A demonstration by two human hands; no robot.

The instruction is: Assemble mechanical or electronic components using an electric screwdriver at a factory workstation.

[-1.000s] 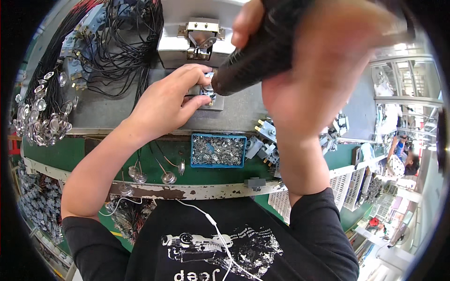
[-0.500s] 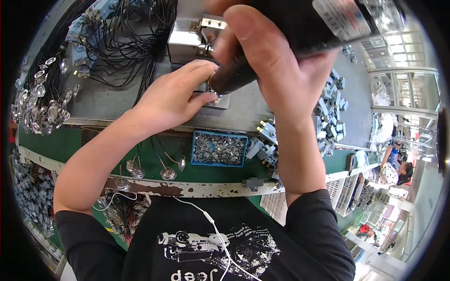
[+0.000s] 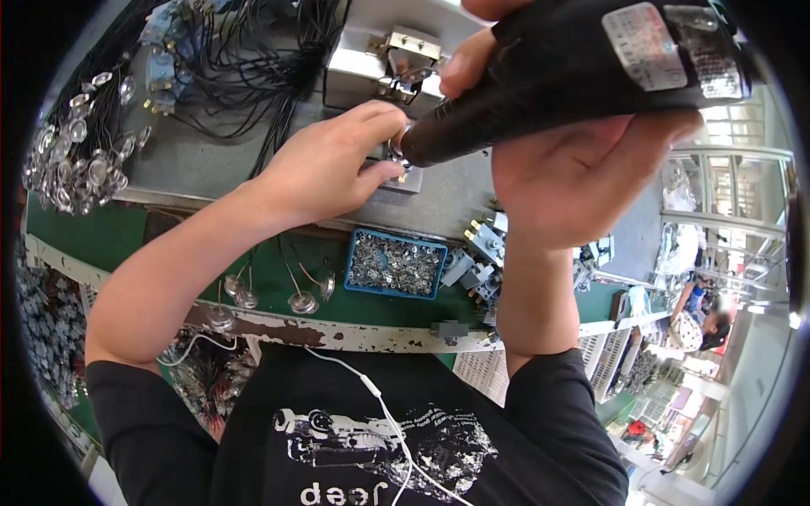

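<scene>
So your chunky black tool (image 3: 548, 72) is sitting slanted over the worktop (image 3: 460, 192), its fat labelled end up and to the right, narrow nose angling down-left. Tip's ending right by that small shiny part (image 3: 397, 155), which is resting at a low metal block (image 3: 411, 183), mostly hidden from you.

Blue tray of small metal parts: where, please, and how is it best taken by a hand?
Probably pinch the blue tray by its long near rim, coming from the wearer's side: that straight edge is exposed, while grey-blue parts crowd its right end.
</scene>
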